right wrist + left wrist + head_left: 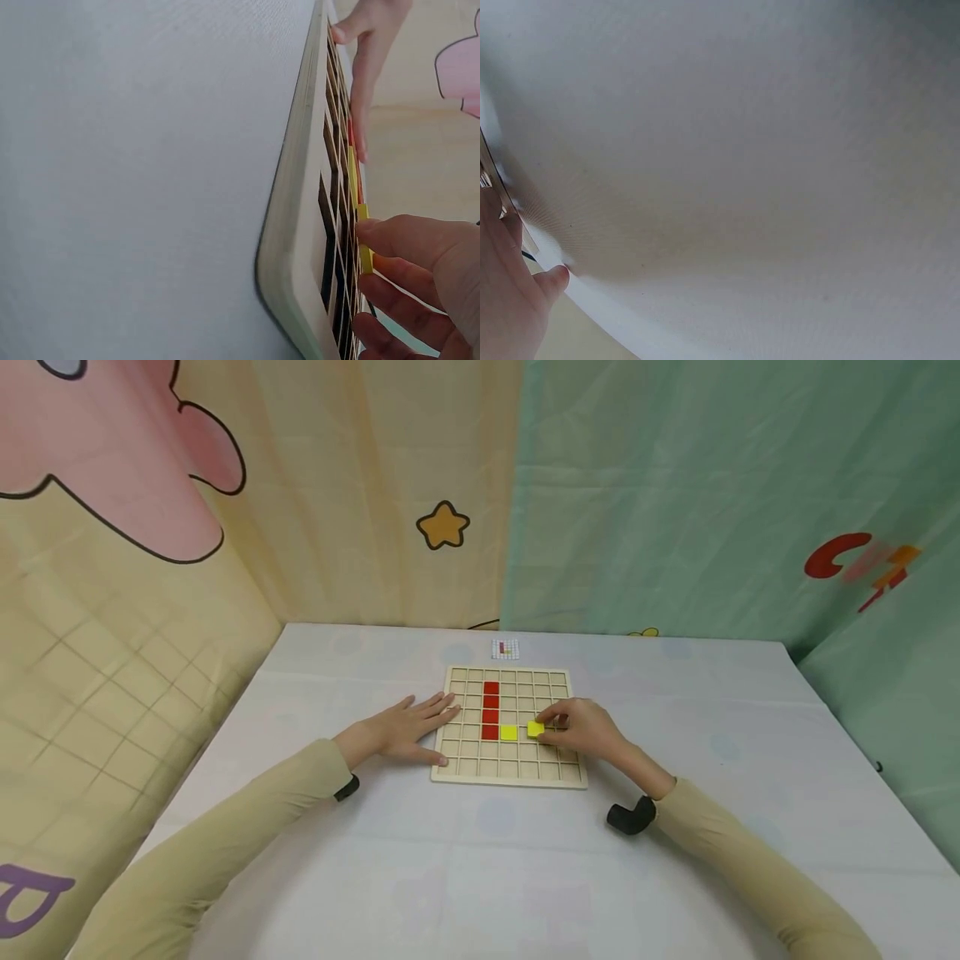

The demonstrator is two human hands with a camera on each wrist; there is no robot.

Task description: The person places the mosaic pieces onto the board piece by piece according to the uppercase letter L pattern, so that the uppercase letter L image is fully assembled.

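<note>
A wooden grid board [510,770] lies flat on the table, divided into square cells. Several red square tiles [491,702] form a column in it, and one yellow tile [508,732] sits right of the column's lowest tile. My right hand [588,727] pinches a second yellow tile [535,728] between thumb and fingers, over the cells to the right. In the right wrist view this pinched tile [364,238] stands on or just above the grid; which, I cannot tell. With fingers spread, my left hand [405,727] rests at the board's left edge.
Behind the board lies a small card [506,649] printed with a grid and a red and yellow pattern. A pale cloth covers the table [480,877]. Patterned curtains [645,493] hang at the back and sides. Each wrist carries a black device [632,816].
</note>
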